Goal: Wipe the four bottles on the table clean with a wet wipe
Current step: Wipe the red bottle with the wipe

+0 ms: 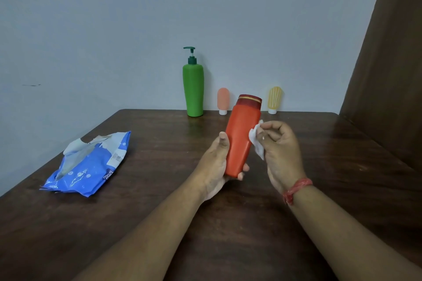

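Wooden table point(159, 223), "mee mee" wipes pack point(89, 164)

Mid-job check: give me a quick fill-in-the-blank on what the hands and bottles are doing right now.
1. The left hand grips the ____ bottle by its lower end.
2. The right hand presses a white ____ against that bottle's side.
3. The green pump bottle, pink tube and yellow tube stand at the table's ____ edge, by the wall.
4. The blue wipes pack lies to the ____ of both hands.

Missing words: orange; wipe; far; left
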Demonstrator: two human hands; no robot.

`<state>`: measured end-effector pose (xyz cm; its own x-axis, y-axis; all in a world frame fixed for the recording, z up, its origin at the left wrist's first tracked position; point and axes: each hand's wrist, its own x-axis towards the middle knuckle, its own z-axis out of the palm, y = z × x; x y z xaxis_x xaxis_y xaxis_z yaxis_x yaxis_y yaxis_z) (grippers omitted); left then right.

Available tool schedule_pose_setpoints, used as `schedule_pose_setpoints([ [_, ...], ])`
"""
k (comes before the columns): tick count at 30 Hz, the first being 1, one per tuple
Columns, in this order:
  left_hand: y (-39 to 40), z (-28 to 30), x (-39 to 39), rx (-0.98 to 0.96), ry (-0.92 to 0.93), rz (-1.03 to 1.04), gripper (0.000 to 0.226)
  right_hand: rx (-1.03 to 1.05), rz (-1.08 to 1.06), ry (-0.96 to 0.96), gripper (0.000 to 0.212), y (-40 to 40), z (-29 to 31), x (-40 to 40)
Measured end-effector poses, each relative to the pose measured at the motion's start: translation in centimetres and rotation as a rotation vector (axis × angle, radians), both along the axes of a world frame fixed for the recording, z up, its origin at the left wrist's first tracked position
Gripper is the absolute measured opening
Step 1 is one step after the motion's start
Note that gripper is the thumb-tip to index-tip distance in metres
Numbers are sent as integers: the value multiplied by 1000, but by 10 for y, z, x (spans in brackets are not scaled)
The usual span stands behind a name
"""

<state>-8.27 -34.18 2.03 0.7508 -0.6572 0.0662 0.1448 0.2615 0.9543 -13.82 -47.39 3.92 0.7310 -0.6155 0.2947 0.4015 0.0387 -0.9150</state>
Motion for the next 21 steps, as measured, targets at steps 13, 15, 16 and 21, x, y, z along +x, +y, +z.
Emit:
schedule_pose_setpoints([
  [13,4,7,16,-47,250,404,65,-266,287,188,6,24,-13,2],
  [15,6,7,20,-68,273,437,68,-323,312,220,4,25,-14,2],
  [16,7,7,21,-79,278,444,69,-356,303,224,3,26,-13,1],
  [21,7,10,20,-179,322,424,70,-758,40,142,7,28,-16,2],
])
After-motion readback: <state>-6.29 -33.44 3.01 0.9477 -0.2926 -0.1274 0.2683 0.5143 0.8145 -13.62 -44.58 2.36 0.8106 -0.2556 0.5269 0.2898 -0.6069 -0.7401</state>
